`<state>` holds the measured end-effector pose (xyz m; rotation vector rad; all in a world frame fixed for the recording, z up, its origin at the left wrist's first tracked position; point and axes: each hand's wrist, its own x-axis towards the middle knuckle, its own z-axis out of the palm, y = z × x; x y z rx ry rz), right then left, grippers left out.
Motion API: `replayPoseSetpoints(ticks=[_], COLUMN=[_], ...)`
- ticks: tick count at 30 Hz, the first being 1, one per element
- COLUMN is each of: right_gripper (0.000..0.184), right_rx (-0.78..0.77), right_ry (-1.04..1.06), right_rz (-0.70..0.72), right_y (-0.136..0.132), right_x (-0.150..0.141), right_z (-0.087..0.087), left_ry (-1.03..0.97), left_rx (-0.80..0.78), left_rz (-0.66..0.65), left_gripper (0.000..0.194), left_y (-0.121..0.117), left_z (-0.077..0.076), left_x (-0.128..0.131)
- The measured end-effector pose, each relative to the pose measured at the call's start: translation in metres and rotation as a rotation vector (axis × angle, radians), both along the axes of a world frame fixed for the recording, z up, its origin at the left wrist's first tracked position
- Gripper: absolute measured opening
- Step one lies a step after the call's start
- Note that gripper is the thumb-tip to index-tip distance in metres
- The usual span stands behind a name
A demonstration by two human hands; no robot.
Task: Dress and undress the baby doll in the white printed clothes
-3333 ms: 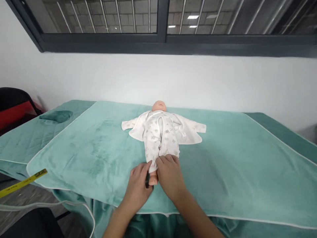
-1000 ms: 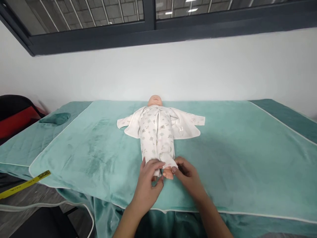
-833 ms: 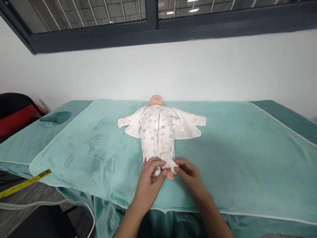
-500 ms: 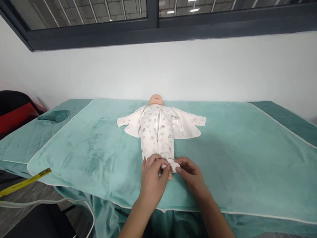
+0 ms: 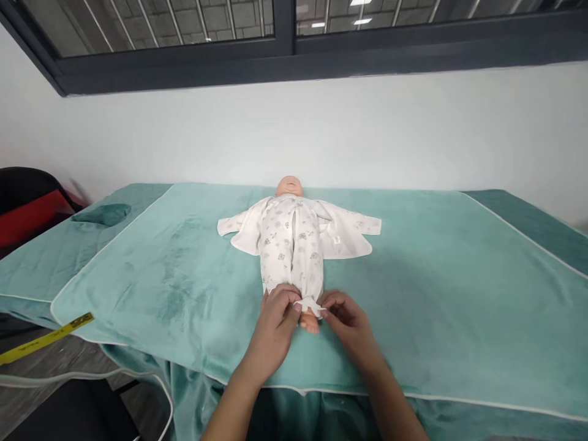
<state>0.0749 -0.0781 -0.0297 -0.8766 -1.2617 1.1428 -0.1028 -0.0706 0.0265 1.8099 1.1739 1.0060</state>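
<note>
A baby doll [image 5: 289, 185] lies on its back on a green sheet, its head toward the wall. Patterned white baby pants [image 5: 278, 245] cover its legs, and a white baby jacket [image 5: 346, 236] is spread open beneath it with both sleeves out. My left hand [image 5: 275, 321] pinches the left side of a pant-leg cuff. On the cuff's other side, my right hand [image 5: 346, 321] grips the edge between thumb and fingers. The doll's foot [image 5: 310, 322] sticks out below the cuff between my hands. My left hand hides the other leg's end.
The green sheet [image 5: 436, 294] covers the table up to the white wall [image 5: 294, 128], under a dark window frame [image 5: 184, 70]. At the left are a red and black chair [image 5: 34, 211], a yellow strip [image 5: 46, 338] and a white cable [image 5: 92, 373].
The cuff has been drawn up and spread wider between my hands, and more of the doll's foot shows. My left hand has shifted slightly left.
</note>
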Motion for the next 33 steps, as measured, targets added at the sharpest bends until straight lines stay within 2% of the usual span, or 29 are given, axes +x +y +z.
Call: replayPoseSetpoints(ticks=[5, 11, 16, 23, 28, 33], right_gripper=[0.008, 0.012, 0.017, 0.021, 0.023, 0.024], right_rx=[0.051, -0.013, -0.054, -0.076, -0.073, -0.099], right_ry=[-0.070, 0.015, 0.046, 0.138, 0.097, 0.055], right_rz=[-0.025, 0.036, 0.056, 0.059, 0.077, 0.114], right_y=[0.000, 0.000, 0.000, 0.000, 0.001, 0.000], right_x=[0.002, 0.006, 0.009, 0.012, 0.013, 0.012], right_z=[-0.001, 0.001, -0.003, -0.010, -0.009, -0.005], left_ry=[0.023, 0.117, 0.267, 0.505, 0.472, 0.350], left_rx=[-0.007, 0.116, 0.257, 0.289, 0.300, 0.348], left_rz=[-0.008, 0.111, 0.249, 0.296, 0.300, 0.243], left_gripper=[0.025, 0.013, 0.035, 0.045, 0.050, 0.056], left_y=[-0.003, -0.006, -0.011, -0.010, -0.008, -0.014], left_z=[-0.001, -0.005, -0.009, 0.000, 0.000, -0.004], left_x=[-0.003, 0.008, 0.026, 0.042, 0.041, 0.023])
